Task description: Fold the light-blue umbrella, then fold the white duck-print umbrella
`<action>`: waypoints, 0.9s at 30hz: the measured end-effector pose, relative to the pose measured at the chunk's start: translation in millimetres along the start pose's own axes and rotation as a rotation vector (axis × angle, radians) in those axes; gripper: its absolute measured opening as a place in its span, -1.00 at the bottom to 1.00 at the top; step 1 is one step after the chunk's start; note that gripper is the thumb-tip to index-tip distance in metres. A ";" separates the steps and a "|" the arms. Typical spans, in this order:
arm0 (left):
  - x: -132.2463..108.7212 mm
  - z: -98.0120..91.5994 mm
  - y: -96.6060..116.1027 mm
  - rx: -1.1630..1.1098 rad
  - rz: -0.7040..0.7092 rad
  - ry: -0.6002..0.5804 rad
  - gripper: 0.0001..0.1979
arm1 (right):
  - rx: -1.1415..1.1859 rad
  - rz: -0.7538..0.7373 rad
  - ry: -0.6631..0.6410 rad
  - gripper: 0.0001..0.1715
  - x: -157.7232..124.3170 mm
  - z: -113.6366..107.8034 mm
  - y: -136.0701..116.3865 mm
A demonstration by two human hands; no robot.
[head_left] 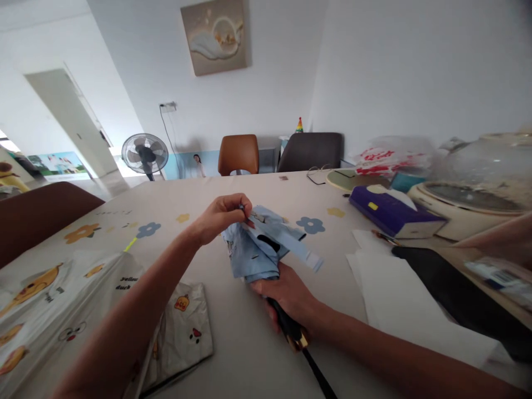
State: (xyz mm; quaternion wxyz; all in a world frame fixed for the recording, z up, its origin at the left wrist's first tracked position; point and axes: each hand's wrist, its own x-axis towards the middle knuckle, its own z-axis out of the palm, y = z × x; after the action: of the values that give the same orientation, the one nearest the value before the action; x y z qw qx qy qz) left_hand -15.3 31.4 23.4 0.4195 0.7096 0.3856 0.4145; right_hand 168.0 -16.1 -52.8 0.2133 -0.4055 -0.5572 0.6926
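A light-blue folding umbrella is bunched up above the table, its canopy loosely gathered with dark printed shapes on it. My right hand is closed around its lower end, where a black handle with a gold band and a black wrist strap points towards me. At the top of the folds, my left hand pinches the canopy near a rib tip between thumb and fingers. A pale strap of the umbrella hangs loose to the right, its end free. Part of the shaft is hidden by cloth.
White printed bags lie on the left of the table. To the right are white paper, a purple tissue box, glasses and a round cream container. Chairs and a fan stand beyond.
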 end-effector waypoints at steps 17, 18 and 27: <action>-12.0 33.5 17.7 0.990 0.160 -0.252 -0.67 | -0.112 -0.056 0.118 -0.86 10.9 -7.4 2.7; -11.8 37.6 16.5 1.015 0.172 -0.279 -0.73 | -0.121 -0.057 0.123 -0.87 10.5 -7.1 2.2; -10.6 49.4 11.0 1.238 0.165 -0.275 -0.81 | -0.155 -0.043 0.125 -0.88 11.1 -6.0 2.7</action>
State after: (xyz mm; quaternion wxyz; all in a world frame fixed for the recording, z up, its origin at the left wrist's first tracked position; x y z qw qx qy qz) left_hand 28.2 4.4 15.6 -0.0556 0.8945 0.4406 0.0510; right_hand 166.8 -5.0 -59.3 0.2304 -0.4512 -0.6032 0.6160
